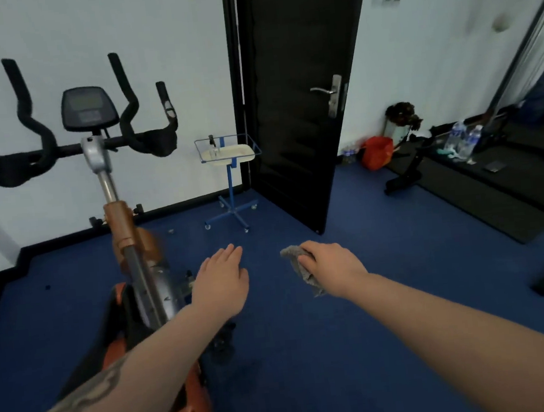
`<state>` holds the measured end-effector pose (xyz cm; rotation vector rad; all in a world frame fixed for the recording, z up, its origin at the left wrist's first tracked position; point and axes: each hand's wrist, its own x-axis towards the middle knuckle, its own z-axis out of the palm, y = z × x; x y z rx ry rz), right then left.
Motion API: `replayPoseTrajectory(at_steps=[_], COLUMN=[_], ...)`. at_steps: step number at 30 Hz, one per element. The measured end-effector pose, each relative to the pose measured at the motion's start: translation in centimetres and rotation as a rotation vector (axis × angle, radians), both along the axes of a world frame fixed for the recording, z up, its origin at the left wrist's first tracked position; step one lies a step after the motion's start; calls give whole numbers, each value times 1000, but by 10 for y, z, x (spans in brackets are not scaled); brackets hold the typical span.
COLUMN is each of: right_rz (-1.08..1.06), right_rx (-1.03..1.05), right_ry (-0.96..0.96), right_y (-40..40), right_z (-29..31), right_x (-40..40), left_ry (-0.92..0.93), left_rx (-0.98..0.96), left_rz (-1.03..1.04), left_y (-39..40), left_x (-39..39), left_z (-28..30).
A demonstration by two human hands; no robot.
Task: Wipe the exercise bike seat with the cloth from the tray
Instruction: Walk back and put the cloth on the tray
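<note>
My right hand is shut on a crumpled grey cloth, which hangs from my fingers over the blue floor. My left hand is stretched out flat, fingers together, holding nothing, just right of the exercise bike's frame. The bike stands at the left with black handlebars and a console. Its seat is not visible. A cream tray sits on a blue wheeled stand by the far wall, well ahead of both hands.
A black door stands open behind the tray stand. At the right are black gym equipment, water bottles and a red bag. Blue floor spreads ahead of me.
</note>
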<state>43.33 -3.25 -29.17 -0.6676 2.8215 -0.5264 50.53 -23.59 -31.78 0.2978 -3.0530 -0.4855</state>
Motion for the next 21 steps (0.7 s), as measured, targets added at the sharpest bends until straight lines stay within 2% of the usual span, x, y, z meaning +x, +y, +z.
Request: replayPoseTrajectory(at_steps=[6, 11, 17, 21], right_rz=[70, 76, 81, 132], right_rx=[58, 50, -20, 19], right_ry=[92, 103, 115, 125], right_y=[56, 82, 71, 50], right_z=[40, 56, 57, 52], right_x=[-96, -161, -236, -288], left_ry=[-29, -40, -47, -36], left_rx=[-3, 12, -2, 10], left_rz=[84, 136, 188, 218], left_y=[46, 73, 62, 43], left_x=[-92, -137, -199, -252], left_z=[27, 42, 52, 51])
